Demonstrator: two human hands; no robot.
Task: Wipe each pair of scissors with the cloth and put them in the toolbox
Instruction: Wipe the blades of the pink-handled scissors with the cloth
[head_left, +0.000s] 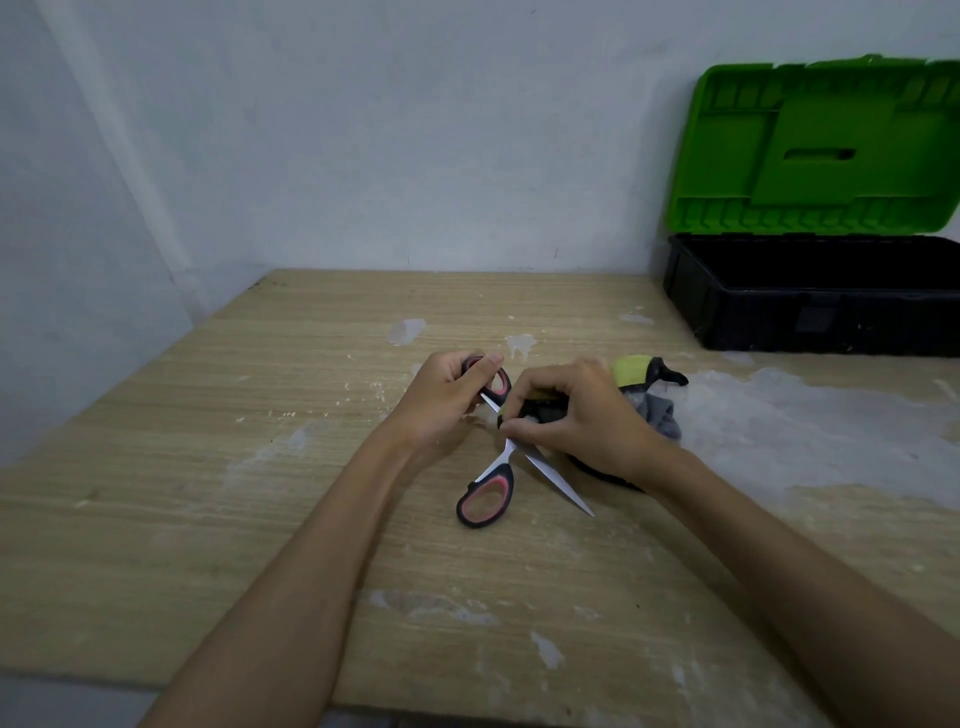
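Observation:
A pair of scissors (491, 486) with black and pink handles is spread wide open above the middle of the wooden table (260, 467). My left hand (441, 400) grips its upper handle loop. My right hand (576, 421) pinches a grey, yellow and black cloth (652, 400) around one blade near the pivot. The other blade points down to the right, bare. The lower handle hangs free. The toolbox (810, 306), black with a green lid raised, stands at the back right; what lies inside it is hidden.
The table top has white paint smears, with a large patch (810, 431) to the right of my hands. A pale wall runs behind the table and along its left side. The table's front edge is near the bottom of the view.

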